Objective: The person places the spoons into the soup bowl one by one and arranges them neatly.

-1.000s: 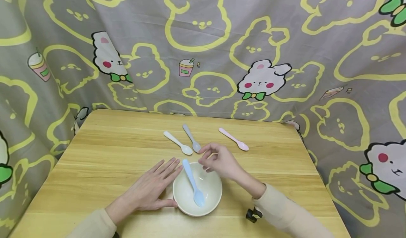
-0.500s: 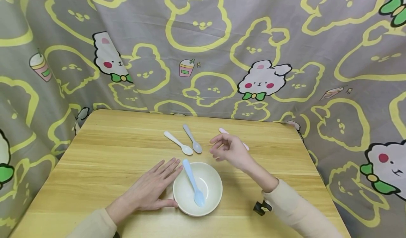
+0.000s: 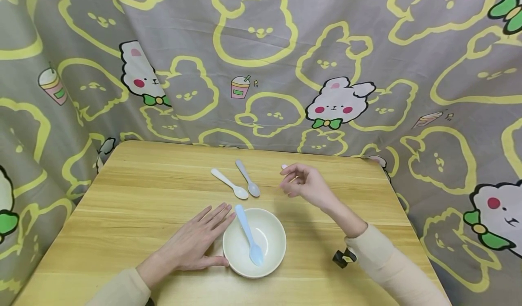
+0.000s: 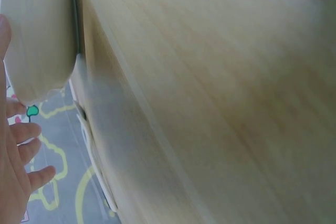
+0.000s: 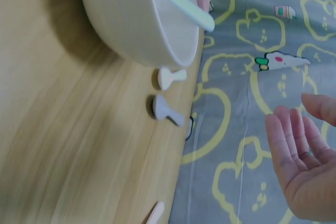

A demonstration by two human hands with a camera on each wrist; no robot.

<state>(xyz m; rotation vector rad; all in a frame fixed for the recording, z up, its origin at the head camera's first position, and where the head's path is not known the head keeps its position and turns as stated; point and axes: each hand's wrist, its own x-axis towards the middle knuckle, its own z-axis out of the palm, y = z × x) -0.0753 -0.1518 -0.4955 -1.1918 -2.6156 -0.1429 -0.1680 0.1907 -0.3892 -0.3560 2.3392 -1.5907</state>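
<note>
I've R hand [image 3: 306, 186] nearest pink spoon [image 3: 284, 166], on table [image 3: 142, 183], mostly hidden behind it; can't tell its axis. R hand's empty, thumb & fingers apart; L hand [image 3: 200, 240]'s spread, thumb at bowl [image 3: 275, 238].

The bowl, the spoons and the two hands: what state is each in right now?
Bowl: upright on the table.
Blue spoon: in the bowl, handle leaning past the rim.
White spoon: lying on the table.
Gray spoon: lying on the table.
Left hand: fingers spread beside the bowl.
Right hand: empty, fingers loosely bent.
Pink spoon: on the table, mostly hidden.
</note>
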